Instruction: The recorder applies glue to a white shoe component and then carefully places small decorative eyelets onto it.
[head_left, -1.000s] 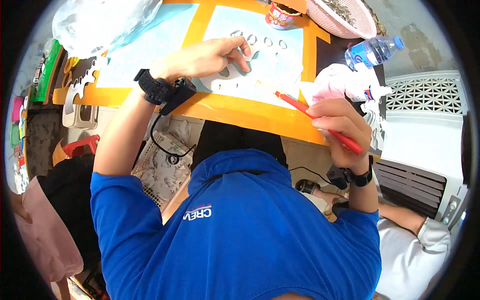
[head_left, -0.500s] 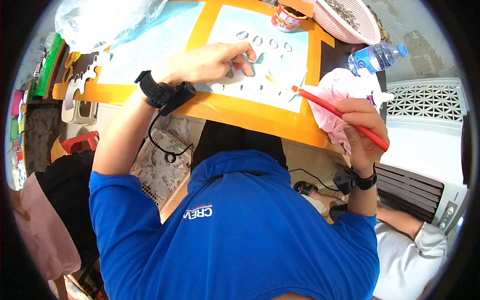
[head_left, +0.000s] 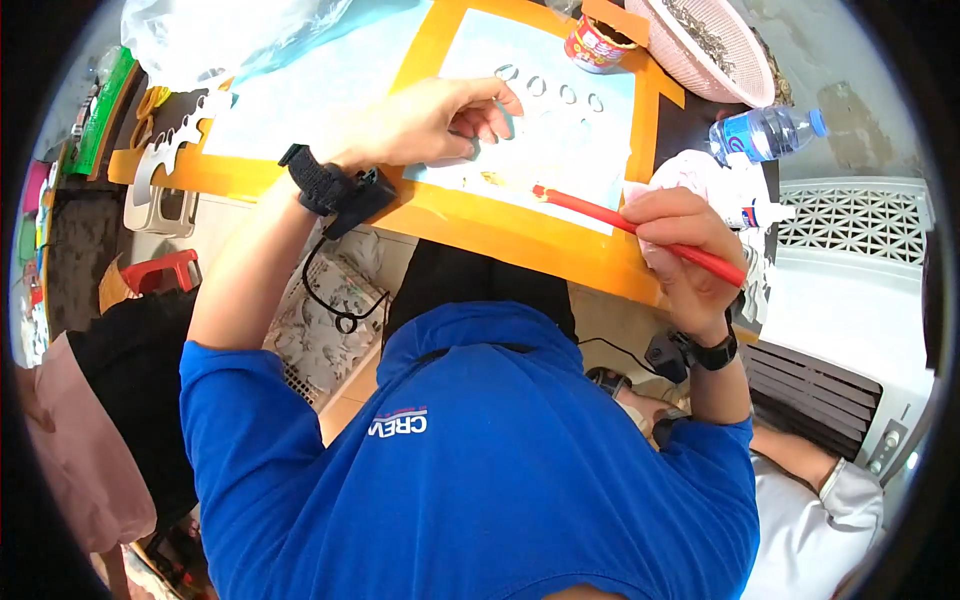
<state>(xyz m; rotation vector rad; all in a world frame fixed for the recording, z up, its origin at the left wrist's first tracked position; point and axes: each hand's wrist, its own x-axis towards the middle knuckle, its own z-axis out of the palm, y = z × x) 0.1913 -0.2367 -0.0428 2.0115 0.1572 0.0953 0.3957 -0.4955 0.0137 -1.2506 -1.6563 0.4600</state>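
My right hand (head_left: 685,245) grips a slim red pencil-like stick (head_left: 590,208) between thumb and fingers. Its pale tip points left, over the near part of a light blue sheet (head_left: 600,150), close to a small yellowish spot (head_left: 495,179). Whether the tip touches the sheet I cannot tell. Over the left part of the same sheet is my left hand (head_left: 430,122), its fingers loosely curled and thumb and forefinger apart; no object shows between them. Several small dark-rimmed ovals (head_left: 537,86) lie in a row beyond the fingers.
Orange tape (head_left: 540,228) frames the sheets. At the far right are a red tub (head_left: 597,45), a pink basket (head_left: 757,80), a water bottle (head_left: 768,133), a crumpled pale cloth (head_left: 690,168) and a small white-nozzled bottle (head_left: 765,213). Clear plastic (head_left: 210,40) covers the far left. People sit on both sides.
My right hand has moved left with the red stick, bringing its tip further over the sheet. The left hand's fingers, earlier reaching down at the paper, are now drawn in. The view has shifted slightly.
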